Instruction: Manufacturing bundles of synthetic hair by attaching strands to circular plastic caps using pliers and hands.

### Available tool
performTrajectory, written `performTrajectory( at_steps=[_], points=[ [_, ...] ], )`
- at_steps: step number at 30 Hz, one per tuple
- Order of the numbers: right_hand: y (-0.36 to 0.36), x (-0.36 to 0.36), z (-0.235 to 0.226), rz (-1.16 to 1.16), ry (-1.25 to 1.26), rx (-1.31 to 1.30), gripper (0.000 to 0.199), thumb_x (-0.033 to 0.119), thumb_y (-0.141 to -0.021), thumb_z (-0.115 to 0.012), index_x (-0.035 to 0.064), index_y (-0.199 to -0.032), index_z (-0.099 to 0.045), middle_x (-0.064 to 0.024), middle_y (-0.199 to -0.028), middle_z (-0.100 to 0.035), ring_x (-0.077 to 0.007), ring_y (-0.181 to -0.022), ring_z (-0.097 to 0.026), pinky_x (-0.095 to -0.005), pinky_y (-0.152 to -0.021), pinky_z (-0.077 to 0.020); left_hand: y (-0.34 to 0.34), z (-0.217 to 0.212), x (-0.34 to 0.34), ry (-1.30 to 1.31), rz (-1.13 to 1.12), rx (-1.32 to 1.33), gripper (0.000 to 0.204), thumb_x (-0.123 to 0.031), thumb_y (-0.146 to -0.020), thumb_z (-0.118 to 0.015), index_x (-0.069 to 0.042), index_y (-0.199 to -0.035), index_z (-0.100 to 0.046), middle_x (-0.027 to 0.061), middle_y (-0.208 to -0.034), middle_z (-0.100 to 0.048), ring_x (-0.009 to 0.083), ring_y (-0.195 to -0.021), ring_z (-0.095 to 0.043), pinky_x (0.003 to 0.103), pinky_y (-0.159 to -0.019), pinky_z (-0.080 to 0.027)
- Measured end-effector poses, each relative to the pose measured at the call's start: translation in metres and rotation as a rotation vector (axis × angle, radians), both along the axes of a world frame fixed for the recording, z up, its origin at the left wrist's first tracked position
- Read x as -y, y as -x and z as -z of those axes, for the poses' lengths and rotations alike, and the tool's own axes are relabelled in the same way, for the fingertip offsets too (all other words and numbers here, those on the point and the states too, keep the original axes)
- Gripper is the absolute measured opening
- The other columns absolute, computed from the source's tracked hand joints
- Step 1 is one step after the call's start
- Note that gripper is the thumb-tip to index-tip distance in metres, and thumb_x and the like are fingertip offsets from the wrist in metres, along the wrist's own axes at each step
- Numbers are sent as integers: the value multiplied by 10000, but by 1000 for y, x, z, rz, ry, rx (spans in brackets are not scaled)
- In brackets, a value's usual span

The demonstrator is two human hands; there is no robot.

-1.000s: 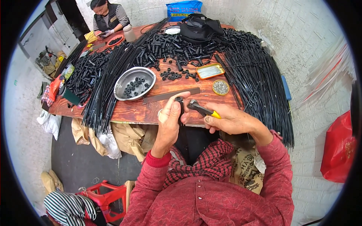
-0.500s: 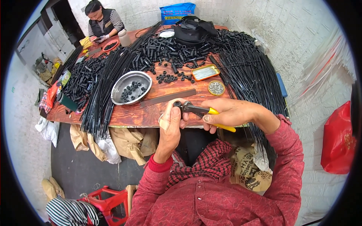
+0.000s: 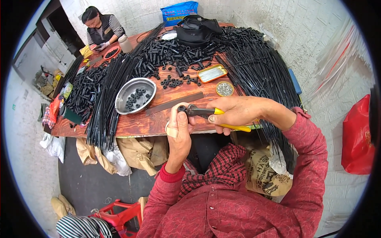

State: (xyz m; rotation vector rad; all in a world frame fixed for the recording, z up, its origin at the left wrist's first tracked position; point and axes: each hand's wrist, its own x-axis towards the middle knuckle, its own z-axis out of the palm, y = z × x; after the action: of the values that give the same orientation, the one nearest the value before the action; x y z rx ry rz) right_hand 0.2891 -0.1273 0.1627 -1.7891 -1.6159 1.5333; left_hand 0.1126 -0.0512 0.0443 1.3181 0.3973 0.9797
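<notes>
My left hand (image 3: 179, 125) pinches a small black tubular plastic part (image 3: 182, 108) between thumb and fingers, its round open end facing up. Tan tape wraps one finger of that hand. In my right hand (image 3: 234, 113) are pliers (image 3: 204, 112) with dark jaws and yellow handles. Their jaw tips meet the black part beside my left thumb; whether they bite on it or only touch it I cannot tell. Both hands hang just over the table's near edge. Closest on the table lie a flat dark bar (image 3: 174, 103) and a round tub of small metal pieces (image 3: 225, 89).
On the wooden table (image 3: 166, 125), a metal bowl (image 3: 151, 86) holds black rings. A yellow-orange tray (image 3: 212, 73) holds thin pins. Black rod bundles (image 3: 104, 99) lie left, more rods (image 3: 262, 75) right. Black tubes (image 3: 170, 53) are heaped behind. A co-worker (image 3: 102, 27) sits far left.
The view has shifted slightly. Both hands keep their hold, and the pliers have turned a little, their handles now lying flatter against the black part.
</notes>
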Motion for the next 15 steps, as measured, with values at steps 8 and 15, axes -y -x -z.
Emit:
performTrajectory(
  at_steps=[8, 15],
  points=[
    [17, -7, 27, 8, -423, 677, 226, 111, -858, -550, -75, -987, -546, -268, -833, -671, -400, -779, -682, -469, -664, -534, -17, 7, 0, -135, -230, -105, 294, -262, -1059, -402, -29, -1176, -537, 7, -792, -525, 66, -698, -488, 227, -602, -434],
    [29, -17, 67, 133, -579, 765, 193, 85, -826, -586, -60, -935, -520, -242, -784, -666, -393, -766, -683, -476, -654, -533, -14, 27, -24, -91, -200, -129, 334, -279, -1063, -382, -26, -1230, -522, 4, -789, -524, 66, -672, -463, 217, -591, -394]
  ],
)
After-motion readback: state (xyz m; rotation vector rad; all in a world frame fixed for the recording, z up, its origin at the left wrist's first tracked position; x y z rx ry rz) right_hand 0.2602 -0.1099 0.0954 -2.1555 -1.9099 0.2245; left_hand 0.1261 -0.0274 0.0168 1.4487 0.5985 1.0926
